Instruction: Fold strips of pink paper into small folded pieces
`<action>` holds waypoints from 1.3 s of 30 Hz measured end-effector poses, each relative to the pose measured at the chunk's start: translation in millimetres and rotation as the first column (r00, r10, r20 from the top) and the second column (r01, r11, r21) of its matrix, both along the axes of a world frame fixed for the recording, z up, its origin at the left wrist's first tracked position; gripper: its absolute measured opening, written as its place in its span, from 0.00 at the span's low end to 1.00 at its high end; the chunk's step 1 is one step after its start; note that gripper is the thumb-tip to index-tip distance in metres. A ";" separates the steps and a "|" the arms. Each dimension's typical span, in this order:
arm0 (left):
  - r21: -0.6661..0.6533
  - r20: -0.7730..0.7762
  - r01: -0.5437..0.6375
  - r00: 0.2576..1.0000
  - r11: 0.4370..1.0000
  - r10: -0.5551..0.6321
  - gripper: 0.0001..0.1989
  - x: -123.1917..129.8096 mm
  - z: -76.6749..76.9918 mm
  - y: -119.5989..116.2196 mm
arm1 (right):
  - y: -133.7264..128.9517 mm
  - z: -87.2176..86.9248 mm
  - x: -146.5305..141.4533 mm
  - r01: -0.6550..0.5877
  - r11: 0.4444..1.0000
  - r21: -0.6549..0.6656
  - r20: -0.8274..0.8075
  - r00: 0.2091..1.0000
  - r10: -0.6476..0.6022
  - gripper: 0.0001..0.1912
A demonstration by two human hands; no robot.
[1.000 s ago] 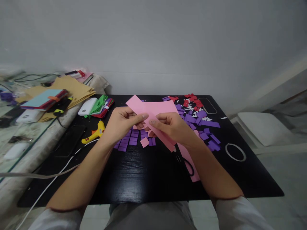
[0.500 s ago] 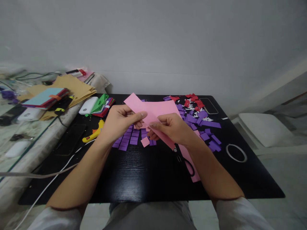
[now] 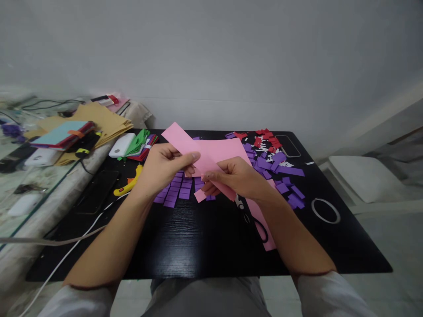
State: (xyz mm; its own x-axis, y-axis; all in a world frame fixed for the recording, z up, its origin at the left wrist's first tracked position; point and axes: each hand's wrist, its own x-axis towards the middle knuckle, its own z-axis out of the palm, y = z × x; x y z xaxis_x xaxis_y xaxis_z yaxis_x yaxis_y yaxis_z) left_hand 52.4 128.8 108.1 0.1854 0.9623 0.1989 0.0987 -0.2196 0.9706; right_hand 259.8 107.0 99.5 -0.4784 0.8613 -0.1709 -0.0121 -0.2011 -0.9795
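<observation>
Both my hands pinch one strip of pink paper (image 3: 181, 137), held slantwise above the table. My left hand (image 3: 167, 164) grips its left edge with the thumb on top. My right hand (image 3: 233, 174) is closed on the lower right part, its thumb pressed on the paper. Behind the strip lies a larger pink sheet (image 3: 228, 149). A small pink square (image 3: 199, 195) is on the table just below my fingers. Scissors (image 3: 261, 230) with black handles lie below my right hand, over another pink strip (image 3: 268, 237). Rows of purple paper pieces (image 3: 171, 193) lie under my left hand.
Loose purple pieces (image 3: 264, 163) and red scraps (image 3: 274, 141) lie to the right, near a ring (image 3: 325, 211). At left are a yellow glue gun (image 3: 128, 184), its white cable (image 3: 82, 237), a dark phone (image 3: 97, 191) and green paper bundles (image 3: 138, 143).
The pink strip has shifted up and to the left in my hands. My right hand's thumb has slid slightly left along it, and its lower end has drawn away from the scissors.
</observation>
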 end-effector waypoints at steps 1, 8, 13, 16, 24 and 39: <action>-0.008 -0.007 0.013 1.000 1.000 -0.013 0.08 0.4 -0.6 0.1 | 0.2 -0.1 -0.4 0.000 1.000 -0.003 0.000 1.000 0.000 0.23; -0.022 -0.089 0.110 0.990 0.994 -0.111 0.13 3.1 -3.5 -0.7 | 0.5 0.8 -1.3 0.020 1.000 -0.011 -0.003 1.000 -0.020 0.24; 0.004 -0.064 0.010 0.998 1.000 -0.010 0.10 -4.7 1.7 1.9 | 0.8 1.7 2.1 -0.004 1.000 0.007 0.021 1.000 0.004 0.24; 0.032 -0.043 -0.039 0.998 0.999 0.040 0.09 -13.2 4.3 6.2 | 2.4 0.9 4.7 -0.017 1.000 0.013 0.025 1.000 0.017 0.25; 0.057 0.008 -0.063 0.998 0.996 0.063 0.08 -17.4 4.2 9.2 | 3.0 2.3 9.5 -0.015 0.999 0.049 0.061 0.998 0.012 0.24; -0.017 -0.047 0.049 0.998 0.999 -0.050 0.12 -0.8 -3.7 2.6 | 0.6 -0.8 -1.3 -0.050 0.998 -0.043 -0.009 0.999 0.050 0.26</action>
